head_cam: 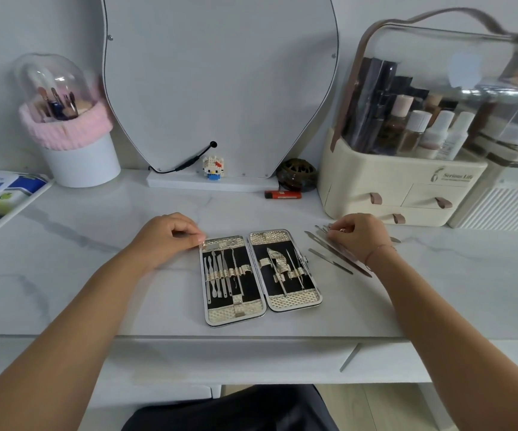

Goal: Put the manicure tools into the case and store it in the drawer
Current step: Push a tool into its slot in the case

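One head-worn wide-angle camera looks forward and down, close over the tabletop [65,228].

Marble table [127,290]: open case [261,275], loose tools [329,256], lighter [282,194], organizer [400,188].

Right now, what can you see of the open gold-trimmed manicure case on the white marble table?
The gold-trimmed manicure case lies flat and fully open on the white marble tabletop, two hinged halves side by side, black lining, silver rim. Patterned loops hold several slim metal tools in the left half, fewer in the right. The left hand grips its far left corner. The right hand pinches loose metal tools beside it, clear of it.
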Action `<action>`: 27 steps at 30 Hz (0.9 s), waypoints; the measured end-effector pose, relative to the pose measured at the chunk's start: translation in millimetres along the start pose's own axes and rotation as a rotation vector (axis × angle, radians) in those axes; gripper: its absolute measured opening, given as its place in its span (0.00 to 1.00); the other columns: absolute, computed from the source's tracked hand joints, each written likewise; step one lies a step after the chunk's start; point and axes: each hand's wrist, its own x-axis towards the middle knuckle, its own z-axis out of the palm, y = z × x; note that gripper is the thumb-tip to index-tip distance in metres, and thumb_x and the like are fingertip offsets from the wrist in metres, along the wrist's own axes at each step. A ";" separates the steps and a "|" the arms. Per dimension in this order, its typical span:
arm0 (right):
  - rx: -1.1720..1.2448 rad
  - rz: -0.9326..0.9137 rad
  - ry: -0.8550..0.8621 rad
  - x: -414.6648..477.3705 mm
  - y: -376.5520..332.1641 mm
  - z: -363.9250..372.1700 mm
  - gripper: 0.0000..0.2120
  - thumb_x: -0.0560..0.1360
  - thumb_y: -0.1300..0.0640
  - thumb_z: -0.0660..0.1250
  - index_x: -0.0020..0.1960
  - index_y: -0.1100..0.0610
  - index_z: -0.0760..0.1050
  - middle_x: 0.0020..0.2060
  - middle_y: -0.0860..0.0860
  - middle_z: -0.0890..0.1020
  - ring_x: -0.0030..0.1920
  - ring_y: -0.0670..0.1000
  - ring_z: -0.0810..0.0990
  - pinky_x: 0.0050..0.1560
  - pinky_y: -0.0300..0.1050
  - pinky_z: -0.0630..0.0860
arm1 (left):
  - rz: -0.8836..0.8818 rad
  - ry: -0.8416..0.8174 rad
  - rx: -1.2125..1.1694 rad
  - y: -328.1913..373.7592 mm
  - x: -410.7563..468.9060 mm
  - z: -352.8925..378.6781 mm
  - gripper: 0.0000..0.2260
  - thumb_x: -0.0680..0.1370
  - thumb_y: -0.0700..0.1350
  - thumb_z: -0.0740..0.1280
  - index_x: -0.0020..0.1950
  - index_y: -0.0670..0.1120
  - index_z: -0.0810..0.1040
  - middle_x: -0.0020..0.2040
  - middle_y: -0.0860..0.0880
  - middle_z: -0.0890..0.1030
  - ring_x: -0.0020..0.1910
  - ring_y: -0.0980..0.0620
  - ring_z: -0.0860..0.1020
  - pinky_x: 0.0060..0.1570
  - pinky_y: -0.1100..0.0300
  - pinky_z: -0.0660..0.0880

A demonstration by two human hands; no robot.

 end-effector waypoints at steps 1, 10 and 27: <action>0.018 0.010 -0.002 1.2 -0.9 0.8 0.06 0.70 0.53 0.72 0.44 0.55 0.83 0.35 0.48 0.79 0.40 0.49 0.75 0.41 0.39 0.67 | 0.000 0.002 -0.003 0.4 -0.2 0.2 0.12 0.69 0.40 0.74 0.33 0.59 0.83 0.45 0.52 0.81 0.42 0.62 0.77 0.45 0.78 0.67; 0.368 0.049 -0.085 0.0 -13.8 -14.7 0.09 0.70 0.54 0.72 0.43 0.60 0.82 0.32 0.52 0.79 0.32 0.48 0.72 0.35 0.38 0.70 | -0.007 -0.003 0.005 0.5 -0.6 0.5 0.09 0.70 0.41 0.74 0.36 0.56 0.82 0.45 0.52 0.81 0.42 0.63 0.77 0.45 0.79 0.67; 0.561 0.034 -0.588 -15.2 -151.4 52.0 0.08 0.72 0.65 0.70 0.50 0.65 0.77 0.31 0.57 0.80 0.25 0.47 0.78 0.31 0.37 0.80 | -0.011 -0.012 0.058 3.9 -1.1 -0.9 0.07 0.70 0.45 0.74 0.36 0.57 0.80 0.45 0.54 0.79 0.45 0.62 0.76 0.43 0.79 0.65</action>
